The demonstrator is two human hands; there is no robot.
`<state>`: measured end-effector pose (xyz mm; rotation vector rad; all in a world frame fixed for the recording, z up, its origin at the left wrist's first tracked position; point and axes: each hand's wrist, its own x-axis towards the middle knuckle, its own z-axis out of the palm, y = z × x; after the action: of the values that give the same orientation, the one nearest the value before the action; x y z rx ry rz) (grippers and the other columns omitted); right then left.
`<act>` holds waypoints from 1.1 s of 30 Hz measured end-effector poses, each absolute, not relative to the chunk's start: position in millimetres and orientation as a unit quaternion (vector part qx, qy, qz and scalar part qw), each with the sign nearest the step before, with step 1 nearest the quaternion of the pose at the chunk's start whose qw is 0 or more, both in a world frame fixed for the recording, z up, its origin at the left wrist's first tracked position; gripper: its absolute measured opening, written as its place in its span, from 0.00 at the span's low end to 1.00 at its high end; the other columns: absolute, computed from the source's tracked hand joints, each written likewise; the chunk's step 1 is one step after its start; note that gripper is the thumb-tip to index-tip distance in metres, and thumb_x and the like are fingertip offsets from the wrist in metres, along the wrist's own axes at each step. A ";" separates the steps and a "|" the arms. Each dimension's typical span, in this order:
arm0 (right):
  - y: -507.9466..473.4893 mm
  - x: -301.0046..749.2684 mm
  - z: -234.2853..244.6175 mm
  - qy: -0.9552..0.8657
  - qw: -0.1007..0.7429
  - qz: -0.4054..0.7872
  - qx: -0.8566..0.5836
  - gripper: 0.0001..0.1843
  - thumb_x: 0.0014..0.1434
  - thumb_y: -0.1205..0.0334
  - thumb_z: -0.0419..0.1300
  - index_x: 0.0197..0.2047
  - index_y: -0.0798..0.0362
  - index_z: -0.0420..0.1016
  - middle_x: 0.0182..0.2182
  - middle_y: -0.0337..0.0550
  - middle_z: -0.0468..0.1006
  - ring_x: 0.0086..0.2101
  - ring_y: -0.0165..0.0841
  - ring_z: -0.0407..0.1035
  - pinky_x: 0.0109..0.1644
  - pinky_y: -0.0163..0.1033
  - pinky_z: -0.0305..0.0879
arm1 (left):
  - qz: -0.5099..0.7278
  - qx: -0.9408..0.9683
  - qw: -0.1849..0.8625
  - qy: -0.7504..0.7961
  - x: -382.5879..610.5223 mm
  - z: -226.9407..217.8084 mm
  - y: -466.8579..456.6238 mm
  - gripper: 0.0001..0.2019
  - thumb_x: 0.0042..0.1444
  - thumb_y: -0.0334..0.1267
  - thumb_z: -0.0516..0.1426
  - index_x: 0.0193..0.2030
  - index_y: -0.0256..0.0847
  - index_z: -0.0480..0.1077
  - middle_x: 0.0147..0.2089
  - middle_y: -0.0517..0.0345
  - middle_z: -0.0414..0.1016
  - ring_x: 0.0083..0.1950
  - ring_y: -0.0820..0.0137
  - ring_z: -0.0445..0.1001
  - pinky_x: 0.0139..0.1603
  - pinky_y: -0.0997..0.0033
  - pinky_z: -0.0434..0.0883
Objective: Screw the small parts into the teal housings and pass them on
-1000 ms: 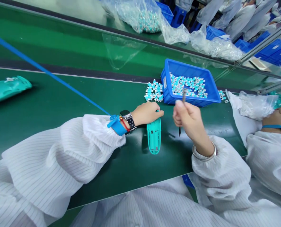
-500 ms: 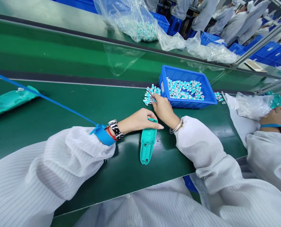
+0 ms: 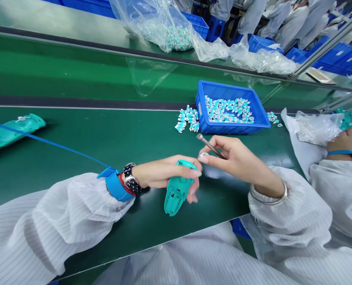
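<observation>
My left hand (image 3: 164, 170) is closed around the upper end of a teal plastic shell (image 3: 175, 194), thumb across its inner face. Small slots and dark details show in the shell's lower half, which tilts down toward the left. Just right of it, my right hand (image 3: 237, 160) holds a slim metal rod with a rounded head (image 3: 211, 146). Between that hand's thumb and fingertip is a small whitish piece (image 3: 203, 154), too small to name. Its fingers are close to the shell's top end; I cannot tell if they touch it.
A blue bin (image 3: 233, 129) of small teal-and-white parts stands beyond my right hand, with a loose pile (image 3: 188, 120) at its left. Another teal shell (image 3: 16, 132) lies far left. A blue wrist cord (image 3: 60, 146) crosses the bench. A co-worker's hand (image 3: 346, 142) is at right.
My right hand has moved back from the pile toward the shell, bringing the rod and a small whitish piece. My left hand has lifted and tilted the shell, fingers now under it.
</observation>
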<state>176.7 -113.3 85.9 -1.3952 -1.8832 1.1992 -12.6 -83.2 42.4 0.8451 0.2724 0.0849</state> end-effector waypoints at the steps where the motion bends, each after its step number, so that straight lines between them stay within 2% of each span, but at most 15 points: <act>1: -116.5 178.3 87.3 -0.682 0.258 0.462 -0.505 0.11 0.54 0.56 0.62 0.31 0.56 0.69 0.29 0.40 0.73 0.29 0.28 0.65 0.30 0.33 0.60 | 0.023 0.426 0.895 0.130 -12.3 44.6 -87.5 0.11 0.52 0.42 0.60 0.31 0.38 0.65 0.23 0.61 0.73 0.25 0.73 0.72 0.37 0.66 0.73; 5: -126.8 176.9 83.7 -0.659 0.266 0.544 -0.446 0.09 0.57 0.59 0.61 0.33 0.58 0.73 0.25 0.37 0.72 0.25 0.23 0.62 0.28 0.30 0.59 | -0.040 0.515 0.844 0.145 -11.9 52.2 -99.8 0.10 0.51 0.41 0.61 0.28 0.37 0.67 0.22 0.62 0.71 0.24 0.77 0.70 0.26 0.79 0.68; 9: -139.1 171.5 81.1 -0.613 0.260 0.634 -0.393 0.09 0.60 0.61 0.58 0.37 0.59 0.74 0.26 0.39 0.74 0.26 0.23 0.66 0.29 0.29 0.62 | -0.037 0.539 0.829 0.146 -11.6 57.5 -106.6 0.13 0.50 0.43 0.61 0.23 0.36 0.67 0.19 0.62 0.68 0.22 0.79 0.67 0.23 0.82 0.65; 12: -145.5 169.5 83.4 -0.576 0.269 0.661 -0.399 0.07 0.58 0.62 0.60 0.33 0.58 0.71 0.24 0.38 0.74 0.25 0.22 0.66 0.28 0.27 0.61 | -0.051 0.543 0.821 0.169 -10.6 61.1 -110.9 0.15 0.50 0.45 0.61 0.21 0.36 0.67 0.19 0.62 0.68 0.22 0.80 0.67 0.24 0.82 0.65; 18: -148.6 169.5 86.7 -0.559 0.239 0.659 -0.442 0.13 0.57 0.58 0.61 0.28 0.58 0.68 0.20 0.35 0.70 0.20 0.20 0.60 0.23 0.26 0.55 | -0.068 0.559 0.793 0.235 -9.6 64.8 -117.8 0.14 0.49 0.45 0.61 0.24 0.37 0.67 0.22 0.63 0.71 0.23 0.78 0.70 0.28 0.79 0.69; 24: -150.7 166.5 76.7 -0.540 0.247 0.660 -0.460 0.14 0.54 0.57 0.64 0.28 0.58 0.67 0.17 0.33 0.68 0.19 0.20 0.59 0.22 0.26 0.54 | -0.030 0.638 0.700 0.319 -9.7 66.1 -124.1 0.11 0.52 0.45 0.57 0.34 0.39 0.69 0.22 0.66 0.70 0.22 0.78 0.69 0.23 0.81 0.66; 31: -153.1 159.7 65.9 -0.524 0.258 0.678 -0.445 0.16 0.54 0.53 0.63 0.28 0.58 0.69 0.19 0.36 0.69 0.21 0.22 0.63 0.24 0.28 0.59 | -0.029 0.643 0.689 0.334 -8.2 59.6 -125.5 0.07 0.50 0.41 0.55 0.32 0.39 0.68 0.22 0.65 0.68 0.21 0.77 0.69 0.20 0.80 0.65; 33: -150.3 157.6 64.2 -0.527 0.267 0.673 -0.444 0.17 0.54 0.51 0.63 0.27 0.58 0.68 0.18 0.35 0.67 0.21 0.21 0.62 0.24 0.27 0.57 | -0.028 0.625 0.704 0.336 -4.8 58.9 -125.6 0.07 0.50 0.40 0.56 0.31 0.38 0.67 0.21 0.65 0.67 0.21 0.76 0.69 0.21 0.79 0.67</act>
<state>157.6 -150.3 64.2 -1.1975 -1.4236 1.8175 -4.8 -125.6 58.9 1.3909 0.7483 -0.0633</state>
